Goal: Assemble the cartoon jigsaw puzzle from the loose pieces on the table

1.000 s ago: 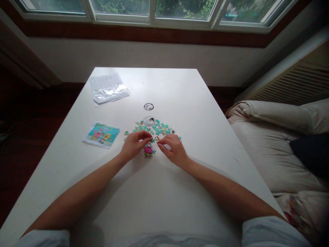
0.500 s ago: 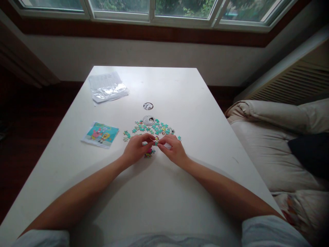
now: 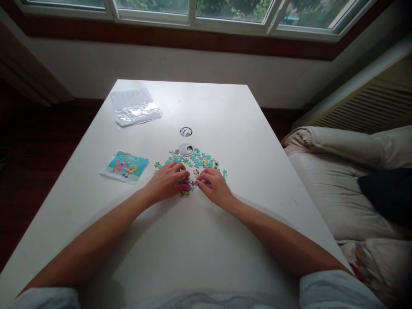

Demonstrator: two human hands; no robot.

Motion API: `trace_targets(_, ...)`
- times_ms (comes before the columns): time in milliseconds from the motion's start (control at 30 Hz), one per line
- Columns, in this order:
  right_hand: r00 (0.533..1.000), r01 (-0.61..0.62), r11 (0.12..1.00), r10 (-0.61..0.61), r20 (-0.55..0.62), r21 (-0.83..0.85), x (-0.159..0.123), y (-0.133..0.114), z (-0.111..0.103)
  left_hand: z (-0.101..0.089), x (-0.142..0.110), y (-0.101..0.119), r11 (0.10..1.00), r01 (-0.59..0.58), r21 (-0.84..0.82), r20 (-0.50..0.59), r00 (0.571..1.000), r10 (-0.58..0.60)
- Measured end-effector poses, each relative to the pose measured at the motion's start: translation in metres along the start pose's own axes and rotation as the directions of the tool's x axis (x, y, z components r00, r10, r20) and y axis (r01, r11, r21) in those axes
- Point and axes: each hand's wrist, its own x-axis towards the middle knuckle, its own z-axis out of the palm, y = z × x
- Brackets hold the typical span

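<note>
A small patch of joined jigsaw pieces (image 3: pixel 185 193), pink and yellow, lies on the white table, partly hidden by fingers. My left hand (image 3: pixel 168 180) is curled over its left side, thumb and index finger on the patch. Just right of it, my right hand (image 3: pixel 214 186) has thumb and index finger closed at a small jigsaw piece (image 3: pixel 193 183), mostly hidden by the fingertips. Between the hands sits a loose red and yellow piece (image 3: pixel 196 172). Beyond them, many loose teal pieces (image 3: pixel 206 161) spread in an arc.
A cartoon picture packet (image 3: pixel 126 166) lies to the left. Farther back are a clear plastic sleeve with papers (image 3: pixel 135 107), a round metal table-hole cover (image 3: pixel 186 149) and a round hole (image 3: pixel 186 131). A beige sofa (image 3: pixel 325 184) stands along the right side.
My hands have separated after meeting over one small piece. The left hand has moved slightly left and down onto the joined patch; the right stays close by, slightly lower.
</note>
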Motion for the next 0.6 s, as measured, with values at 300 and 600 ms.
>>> trace_targets(300,0.999,-0.013,1.000,0.013,0.034,-0.011,-0.0014,0.0010,0.0005,0.0049,0.0007,0.0013,0.998,-0.059,0.009,0.001,0.998,0.059)
trace_targets(600,0.999,0.032,0.999,-0.032,0.042,0.012,-0.0025,-0.0005,-0.0007,0.0076,0.0024,0.0056,0.991,-0.035,-0.132,-0.102,0.995,0.021)
